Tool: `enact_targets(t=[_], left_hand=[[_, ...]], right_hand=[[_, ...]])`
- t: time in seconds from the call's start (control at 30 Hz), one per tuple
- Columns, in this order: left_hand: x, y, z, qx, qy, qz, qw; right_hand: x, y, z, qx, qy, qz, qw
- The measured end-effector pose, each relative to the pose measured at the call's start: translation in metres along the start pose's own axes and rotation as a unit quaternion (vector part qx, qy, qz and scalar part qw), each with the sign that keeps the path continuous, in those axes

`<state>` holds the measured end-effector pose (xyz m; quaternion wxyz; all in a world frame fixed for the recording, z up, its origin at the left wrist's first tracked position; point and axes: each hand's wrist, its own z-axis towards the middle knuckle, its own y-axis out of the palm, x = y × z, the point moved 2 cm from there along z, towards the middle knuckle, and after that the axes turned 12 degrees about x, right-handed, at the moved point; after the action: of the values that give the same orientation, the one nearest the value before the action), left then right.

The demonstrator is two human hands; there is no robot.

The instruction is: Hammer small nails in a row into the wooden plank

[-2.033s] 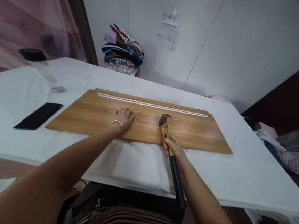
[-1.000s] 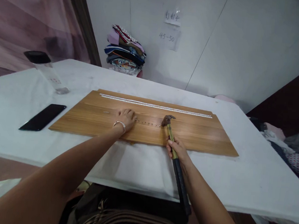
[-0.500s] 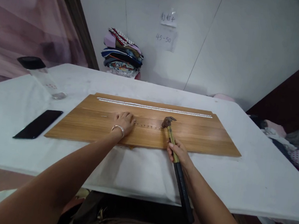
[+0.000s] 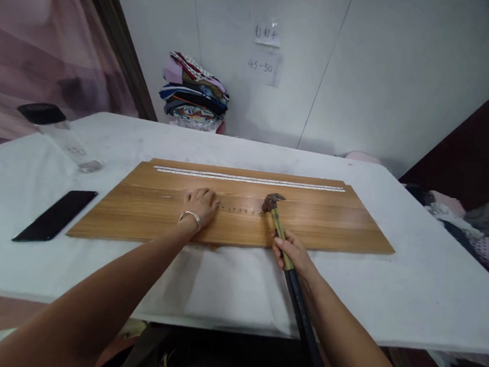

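My right hand (image 4: 292,251) is wrapped round a claw hammer (image 4: 281,232) with a yellow shaft and a black grip. Its rusty brown head is at the right end of a row of several small nails (image 4: 240,210) standing in a wooden board (image 4: 330,225); whether it touches the last nail I cannot tell. My left hand (image 4: 201,205), a silver bangle at the wrist, lies palm down on the board at the row's left end, fingers spread. Left of that hand a loose nail (image 4: 165,197) lies on the wood.
Two white measuring strips (image 4: 249,179) run along the board's far side. On the white-covered table (image 4: 124,138) are a black phone (image 4: 55,215) and a clear bottle (image 4: 66,139) with a dark lid. Folded clothes (image 4: 194,96) are stacked at the wall, beside paper signs (image 4: 263,68).
The camera view has shifted slightly. Both hands and the hammer keep nearly the same places over the board.
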<state>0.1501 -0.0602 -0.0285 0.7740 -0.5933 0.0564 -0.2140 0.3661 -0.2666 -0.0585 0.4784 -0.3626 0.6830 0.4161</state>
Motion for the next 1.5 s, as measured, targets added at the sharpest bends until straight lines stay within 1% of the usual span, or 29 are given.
enact_targets(t=[0.33, 0.63, 0.8, 0.97, 1.13, 1.23, 1.33, 1.5], left_hand=[[-0.002, 0.002, 0.0, 0.01, -0.001, -0.016, 1.0], [-0.005, 0.001, 0.0, 0.012, -0.008, -0.023, 1.0], [-0.009, 0.004, -0.001, 0.022, -0.006, -0.034, 0.999], [-0.011, 0.005, -0.002, 0.025, -0.015, -0.04, 0.999], [-0.012, 0.005, -0.003, 0.02, -0.02, -0.053, 0.998], [-0.013, 0.006, -0.003, 0.029, -0.028, -0.065, 0.997], [-0.013, 0.007, -0.003, 0.032, -0.034, -0.08, 0.996], [-0.012, 0.004, -0.003, 0.016, -0.04, -0.105, 0.994]], right_hand=[[-0.008, 0.002, -0.003, -0.003, 0.015, -0.013, 1.0], [-0.005, 0.002, -0.005, -0.009, 0.03, -0.014, 0.999], [-0.003, 0.001, -0.006, -0.004, 0.047, -0.026, 0.999], [-0.001, 0.0, -0.011, -0.004, 0.041, -0.006, 0.999], [-0.011, 0.003, -0.016, -0.005, 0.04, -0.001, 0.999], [-0.021, 0.007, -0.016, -0.003, 0.057, -0.022, 0.998], [-0.026, 0.01, -0.016, 0.013, 0.076, -0.035, 0.996], [-0.025, 0.015, -0.021, 0.058, 0.084, -0.022, 0.995]])
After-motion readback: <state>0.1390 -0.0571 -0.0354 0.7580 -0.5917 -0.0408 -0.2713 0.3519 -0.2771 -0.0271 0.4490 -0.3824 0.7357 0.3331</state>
